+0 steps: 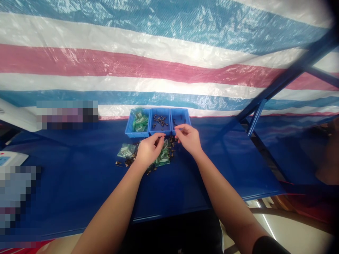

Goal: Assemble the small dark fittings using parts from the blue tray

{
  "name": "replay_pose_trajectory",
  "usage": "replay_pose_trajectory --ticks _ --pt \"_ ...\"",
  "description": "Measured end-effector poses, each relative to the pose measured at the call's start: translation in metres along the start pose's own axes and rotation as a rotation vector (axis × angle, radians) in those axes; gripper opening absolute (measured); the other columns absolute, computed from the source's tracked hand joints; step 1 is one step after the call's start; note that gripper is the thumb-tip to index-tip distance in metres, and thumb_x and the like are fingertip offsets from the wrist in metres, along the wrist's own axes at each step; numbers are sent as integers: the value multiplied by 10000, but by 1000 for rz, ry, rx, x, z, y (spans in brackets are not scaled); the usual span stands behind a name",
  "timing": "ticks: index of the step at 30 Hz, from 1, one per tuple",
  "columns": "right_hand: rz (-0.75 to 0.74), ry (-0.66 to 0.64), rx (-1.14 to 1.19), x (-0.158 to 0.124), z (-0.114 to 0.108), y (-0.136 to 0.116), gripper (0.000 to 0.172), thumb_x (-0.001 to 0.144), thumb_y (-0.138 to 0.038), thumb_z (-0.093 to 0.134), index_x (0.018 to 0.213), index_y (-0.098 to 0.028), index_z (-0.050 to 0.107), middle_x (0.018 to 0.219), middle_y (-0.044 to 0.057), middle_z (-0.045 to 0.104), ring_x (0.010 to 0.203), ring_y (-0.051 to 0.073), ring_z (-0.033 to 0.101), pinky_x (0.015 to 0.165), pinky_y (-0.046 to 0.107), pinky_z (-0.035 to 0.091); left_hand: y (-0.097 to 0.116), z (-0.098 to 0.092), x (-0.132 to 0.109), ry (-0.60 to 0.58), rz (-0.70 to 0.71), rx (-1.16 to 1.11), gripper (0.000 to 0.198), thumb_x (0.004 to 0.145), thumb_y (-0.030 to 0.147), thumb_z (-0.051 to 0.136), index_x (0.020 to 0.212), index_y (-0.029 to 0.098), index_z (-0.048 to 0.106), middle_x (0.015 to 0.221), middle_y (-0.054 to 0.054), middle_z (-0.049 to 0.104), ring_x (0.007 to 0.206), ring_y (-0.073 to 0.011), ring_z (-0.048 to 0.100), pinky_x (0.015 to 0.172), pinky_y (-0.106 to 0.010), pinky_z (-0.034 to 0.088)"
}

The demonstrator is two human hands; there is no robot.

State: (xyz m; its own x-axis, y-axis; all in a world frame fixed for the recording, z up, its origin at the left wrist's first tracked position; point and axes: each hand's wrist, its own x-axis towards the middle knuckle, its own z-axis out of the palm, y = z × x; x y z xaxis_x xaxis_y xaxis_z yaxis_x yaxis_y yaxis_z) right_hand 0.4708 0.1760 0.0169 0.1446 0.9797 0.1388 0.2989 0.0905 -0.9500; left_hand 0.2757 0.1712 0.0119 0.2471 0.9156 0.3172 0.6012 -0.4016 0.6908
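My left hand (149, 150) and my right hand (188, 138) meet over a loose pile of small dark parts (169, 143) and green packets (162, 157) on the blue table (79, 183). The fingers of both hands are curled in a pinch, each on something too small to make out. Just behind the hands stand three blue bins in a row: the left bin (137, 123) holds green packets, the middle bin (160, 121) holds dark parts, the right bin (180, 118) has a few dark parts.
A clear packet (126, 151) and stray dark parts (118, 163) lie left of the pile. A striped tarp (159, 53) hangs behind the table. A blue metal frame (267, 95) slants at right. A white device (10, 158) sits at the left edge.
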Motion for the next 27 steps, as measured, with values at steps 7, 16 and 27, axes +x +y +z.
replay_pose_trajectory --ticks 7,16,27 --pt "-135 -259 -680 -10 3 -5 132 868 -305 618 918 -280 738 757 1 744 686 189 667 623 287 450 -2 0 0 10 3 16 318 974 401 496 1115 222 718 681 0 672 539 -128 561 561 -233 411" --pt "-117 -295 -697 -8 6 3 166 842 -267 632 984 -284 717 822 12 746 733 203 664 629 292 436 -1 1 0 13 -1 5 305 965 393 508 1106 226 721 688 4 668 528 -121 546 549 -229 409" --pt "-131 -328 -726 -10 6 0 289 820 -178 578 1004 -299 765 949 47 699 773 196 627 684 302 452 0 0 0 4 -12 8 307 963 390 515 1116 222 721 704 2 678 543 -120 554 562 -230 412"
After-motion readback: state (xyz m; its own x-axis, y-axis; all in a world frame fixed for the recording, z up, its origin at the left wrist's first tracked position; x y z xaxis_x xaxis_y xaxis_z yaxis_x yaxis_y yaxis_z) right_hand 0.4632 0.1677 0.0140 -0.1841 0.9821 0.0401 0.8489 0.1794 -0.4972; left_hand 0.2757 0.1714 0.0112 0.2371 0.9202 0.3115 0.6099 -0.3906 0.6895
